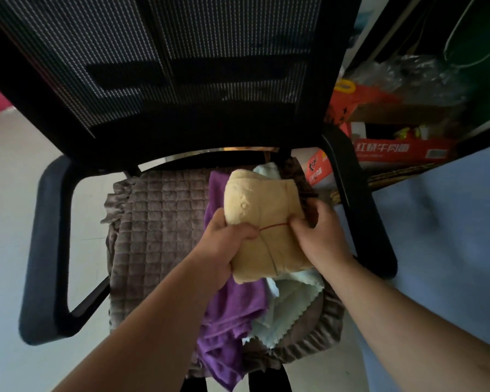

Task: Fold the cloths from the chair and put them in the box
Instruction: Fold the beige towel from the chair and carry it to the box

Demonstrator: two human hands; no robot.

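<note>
your left hand point(227, 236) and right hand point(317, 236) both reach forward over the chair point(48, 250), each pinching the yellow cloth point(263, 222) at its near half, fingers curled on top. the cloth is bunched and soft with a red thread across it; its long axis runs away from you. purple cloth point(232, 315) and pale cloth point(292, 306) lie beneath on the seat.

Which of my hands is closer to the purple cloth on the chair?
Left. The left hand grips the yellow cloth directly over the purple cloth; the right hand holds the yellow cloth's far side.
</note>
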